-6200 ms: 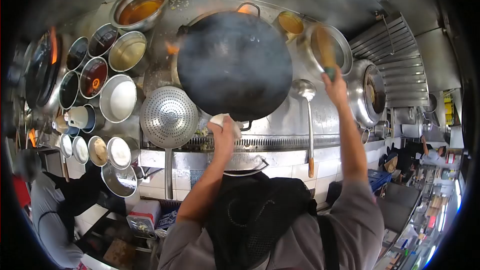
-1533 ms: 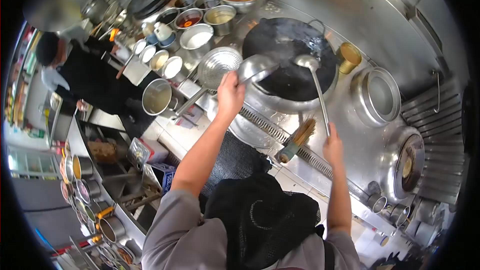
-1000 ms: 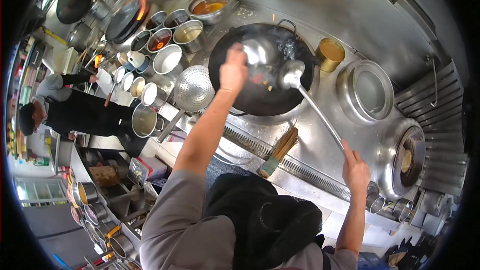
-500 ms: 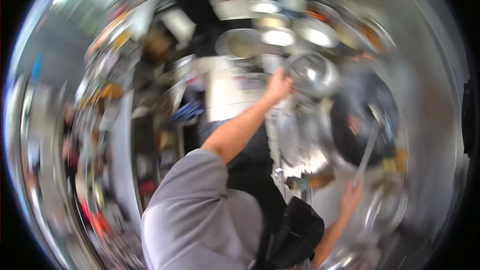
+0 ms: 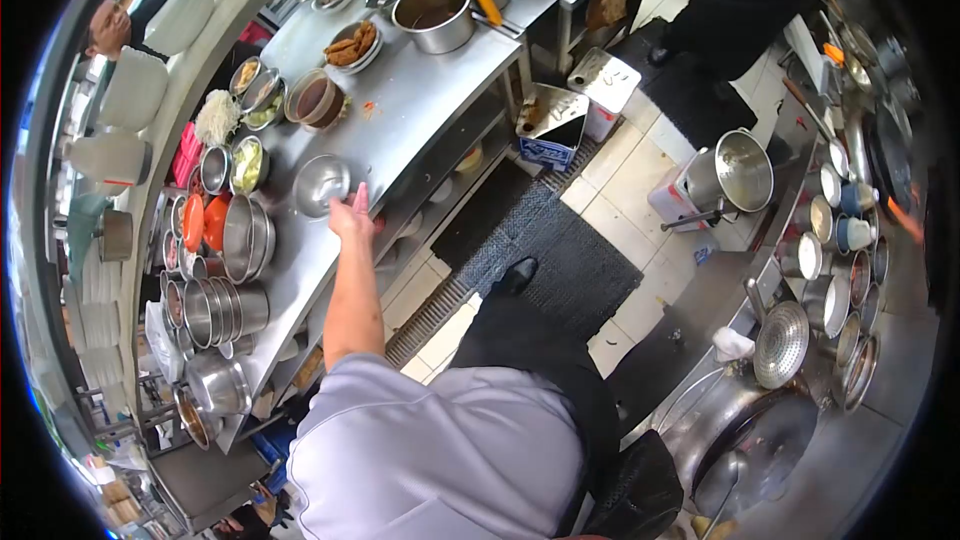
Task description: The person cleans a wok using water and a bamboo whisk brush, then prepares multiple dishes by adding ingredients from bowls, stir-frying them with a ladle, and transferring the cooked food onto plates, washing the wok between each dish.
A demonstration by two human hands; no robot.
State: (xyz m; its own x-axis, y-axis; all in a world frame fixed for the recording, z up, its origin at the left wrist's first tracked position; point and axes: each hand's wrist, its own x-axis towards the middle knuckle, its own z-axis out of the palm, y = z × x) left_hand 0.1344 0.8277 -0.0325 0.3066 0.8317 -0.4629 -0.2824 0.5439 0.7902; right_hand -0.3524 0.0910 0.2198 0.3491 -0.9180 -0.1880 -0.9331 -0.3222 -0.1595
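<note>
My left hand (image 5: 352,216) reaches over the steel counter (image 5: 400,105) with its arm stretched out. Its fingers touch or nearly touch the near rim of a shiny metal bowl (image 5: 321,186); one finger or the thumb points away from the bowl. Nothing shows inside that bowl. In the wok (image 5: 790,430) at the lower right lies a ladle (image 5: 733,475), its handle running toward the bottom edge. My right hand is out of view. A perforated skimmer (image 5: 781,344) rests beyond the wok.
On the counter stand stacked metal pots (image 5: 215,312), a container of dark sauce (image 5: 313,100) and a bowl of fried food (image 5: 352,46). A large pot (image 5: 742,170) stands across the tiled floor. Another person in dark trousers (image 5: 740,0) is at the far end.
The view has swung from the stove side toward the counter. My left hand has moved from beside the skimmer to the metal bowl. My right hand, earlier on the ladle handle, has left view.
</note>
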